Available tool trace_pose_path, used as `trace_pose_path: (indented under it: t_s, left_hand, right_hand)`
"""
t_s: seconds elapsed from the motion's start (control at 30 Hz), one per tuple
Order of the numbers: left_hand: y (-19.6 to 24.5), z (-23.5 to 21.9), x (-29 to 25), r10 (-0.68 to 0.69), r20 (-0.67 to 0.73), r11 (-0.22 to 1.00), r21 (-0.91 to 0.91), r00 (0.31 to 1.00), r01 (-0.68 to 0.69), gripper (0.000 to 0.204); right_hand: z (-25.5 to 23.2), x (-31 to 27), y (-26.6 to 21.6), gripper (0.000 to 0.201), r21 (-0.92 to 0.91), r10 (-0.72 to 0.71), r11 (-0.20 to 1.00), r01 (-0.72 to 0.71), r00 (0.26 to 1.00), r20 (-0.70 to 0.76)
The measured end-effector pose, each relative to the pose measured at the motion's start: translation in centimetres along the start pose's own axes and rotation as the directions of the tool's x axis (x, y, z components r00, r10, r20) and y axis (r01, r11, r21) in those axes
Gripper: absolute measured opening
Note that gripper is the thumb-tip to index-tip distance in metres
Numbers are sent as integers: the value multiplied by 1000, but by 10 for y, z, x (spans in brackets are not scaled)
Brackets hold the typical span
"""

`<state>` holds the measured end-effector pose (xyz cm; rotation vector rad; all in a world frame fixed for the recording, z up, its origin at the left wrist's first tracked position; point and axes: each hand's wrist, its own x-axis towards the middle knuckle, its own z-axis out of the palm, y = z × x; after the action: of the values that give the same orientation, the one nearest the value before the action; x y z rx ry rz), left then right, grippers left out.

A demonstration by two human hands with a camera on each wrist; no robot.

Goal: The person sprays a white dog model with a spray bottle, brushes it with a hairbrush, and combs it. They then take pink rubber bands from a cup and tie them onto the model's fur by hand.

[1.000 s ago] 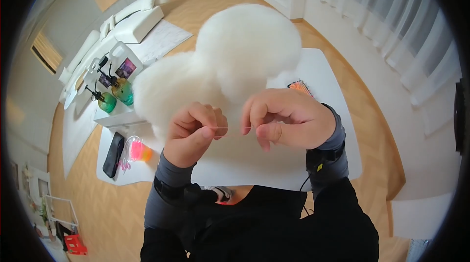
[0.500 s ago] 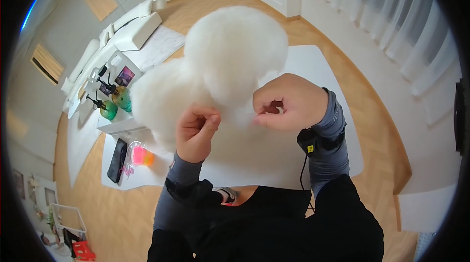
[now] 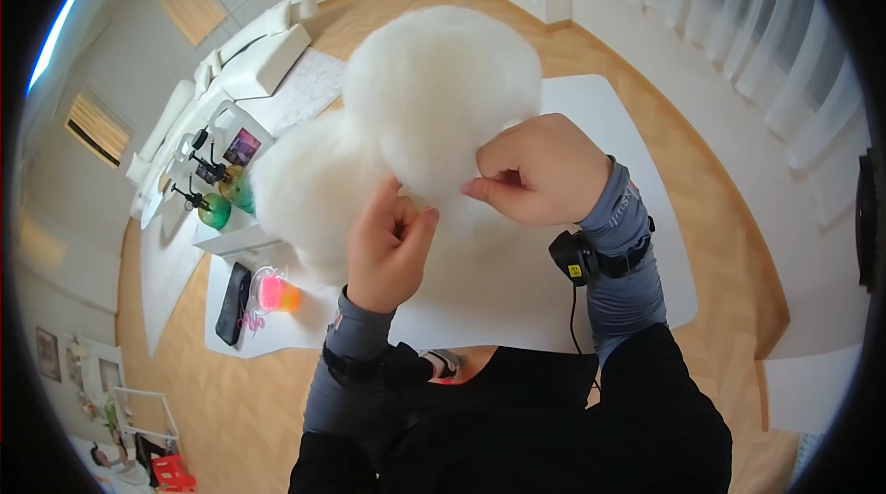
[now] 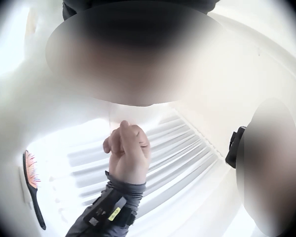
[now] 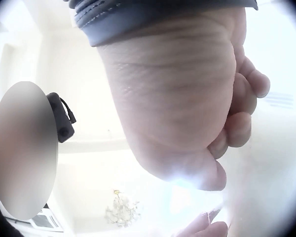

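Note:
A large fluffy white form [image 3: 443,92] with rounded lobes stands on the table in the head view. Just in front of its near lobe, my left hand [image 3: 388,254] has thumb and fingers curled, fingertips at the fluff. My right hand [image 3: 549,171] pinches thumb against forefinger a short way to the right, level with the same lobe. A thin band [image 5: 209,216] shows as a fine line by the fingertips in the right wrist view, held between the two hands; in the head view it hardly shows. The left wrist view shows the right hand's curled fingers [image 4: 128,138].
Left on the white table [image 3: 628,217] are a clear cup with pink and orange contents [image 3: 277,294], pink scissors [image 3: 249,322] and a black case [image 3: 234,304]. Green spray bottles [image 3: 214,210] and a white jug [image 3: 231,125] stand behind. A pin brush [image 4: 32,177] appears in the left wrist view.
Both hands have come closer to the fluffy form, the right one rising most. The band seen stretched between them a second ago is now barely visible. The right fingers have curled into a tighter pinch.

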<state>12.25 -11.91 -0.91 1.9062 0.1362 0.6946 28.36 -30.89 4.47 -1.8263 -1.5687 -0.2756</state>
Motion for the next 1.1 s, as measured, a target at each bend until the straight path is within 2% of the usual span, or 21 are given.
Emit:
trace_pose_path:
  t_s: [0.03, 0.1, 0.17, 0.2, 0.27, 0.33, 0.37, 0.4, 0.43, 0.53, 0.57, 0.63, 0.67, 0.73, 0.8, 0.83, 0.9, 1.03, 1.07, 1.1]
  left_hand:
    - [5, -2, 2, -34, 59, 999, -17, 998, 35, 20]
    - [11, -3, 3, -33, 65, 999, -7, 997, 34, 15]
    - [19, -3, 3, -32, 70, 999, 3, 997, 32, 17]
    - [25, -2, 3, -19, 58, 1000, 15, 998, 18, 25]
    - [32, -4, 1, -6, 42, 1000, 26, 999, 4, 33]
    - [35, -4, -4, 139, 16, 984, 112, 990, -140, 31]
    - [37, -6, -3, 141, 11, 984, 105, 990, -141, 31]
    - [39, -8, -3, 219, 22, 964, 149, 976, -219, 27]
    - [40, -11, -4, 293, 35, 935, 196, 955, -294, 24]
    - [37, -13, -4, 351, -31, 926, 160, 936, -342, 20]
    - [37, -15, -5, 350, -39, 926, 162, 936, -340, 20]
    - [42, -17, -6, 248, -67, 962, 131, 966, -238, 40]
    - [45, -19, -6, 245, -73, 963, 131, 967, -234, 40]
    - [52, -22, -6, 193, -106, 981, 23, 975, -192, 56]
    - [48, -29, -8, 199, -93, 980, 22, 976, -198, 58]
    - [46, -32, -9, 207, -72, 978, 20, 976, -206, 59]
    - [42, -34, -14, 231, -57, 973, -3, 971, -232, 55]
    - [35, -37, -8, 271, -40, 962, -25, 962, -272, 47]
    - [35, -36, -5, 268, -44, 963, -25, 962, -269, 47]
    - [37, -34, -1, 184, -66, 979, -77, 981, -188, 46]
  right_hand:
    - [1, -1, -2, 38, 1, -2, 1000, 2, 1000, -1]
    - [4, -3, -5, 34, -16, 148, 989, -149, 989, -14]
    - [0, -4, -12, 31, -57, 155, 986, -155, 988, 2]
    - [-3, -4, -16, 29, -100, 164, 982, -161, 986, 18]
    - [-8, -4, -25, 29, -54, 133, 990, -132, 991, 12]
    - [-9, -5, -30, 28, -19, 106, 994, -105, 994, 9]
    - [-9, -5, -33, 28, 6, 40, 999, -40, 998, -38]
    - [-9, -4, -35, 28, 30, -26, 999, 29, 996, -87]
    - [-9, -3, -36, 28, 30, -32, 999, 34, 996, -83]
    - [-11, -2, -37, 26, 8, -49, 999, 50, 994, -95]
    - [-12, -2, -38, 26, 7, -27, 1000, 27, 996, -85]
    - [-11, -1, -40, 25, 6, -6, 1000, 6, 997, -71]
    - [-11, 0, -41, 25, -2, -17, 1000, 17, 994, -104]
    - [-10, 1, -42, 26, -8, -33, 999, 32, 991, -130]
    - [-10, 1, -41, 30, 4, 16, 1000, -16, 989, -150]
    - [-10, 1, -39, 30, 4, 13, 1000, -12, 989, -147]
    - [-9, 1, -36, 37, -19, -81, 997, 79, 985, -153]
    - [-4, 2, -35, 43, 25, -43, 998, 49, 979, -197]
    - [-1, 4, -31, 45, -2, -34, 999, 35, 969, -245]
    - [2, 4, -28, 46, -30, -28, 999, 20, 955, -295]
